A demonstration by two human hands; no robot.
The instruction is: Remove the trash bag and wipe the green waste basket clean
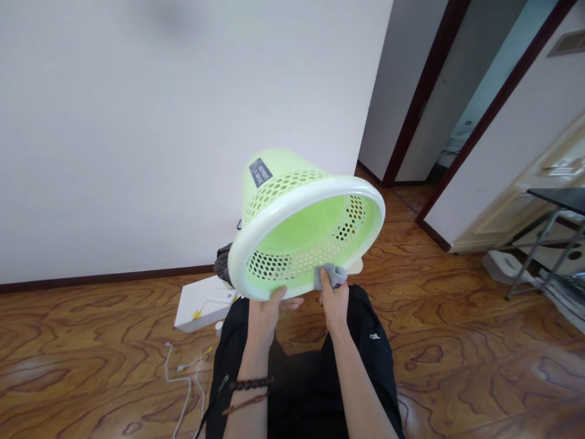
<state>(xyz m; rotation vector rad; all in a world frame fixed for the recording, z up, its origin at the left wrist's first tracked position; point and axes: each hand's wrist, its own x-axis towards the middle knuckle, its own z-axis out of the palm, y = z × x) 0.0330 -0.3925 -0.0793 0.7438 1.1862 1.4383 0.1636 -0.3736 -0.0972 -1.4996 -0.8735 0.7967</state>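
Observation:
A light green plastic wastebasket (283, 174) with a perforated band and a white rim is held up above my lap, tilted so its mouth faces me. My left hand (266, 311) grips the near rim, thumb over the edge and fingers underneath. On the right part of the near rim, my right hand (334, 299) pinches a grey cloth (326, 275) against the inside of the basket. A dark label (260, 172) is stuck on the basket's outer side. The fingers of my right hand are partly hidden behind the rim and cloth.
Against the wall, a white box (203, 300) lies on the wood floor left of my legs, with a dark bundle (222, 265) beside it. White cables (185, 379) trail across the floor. To the right stand a folding table (560, 198) and a doorway (425, 110).

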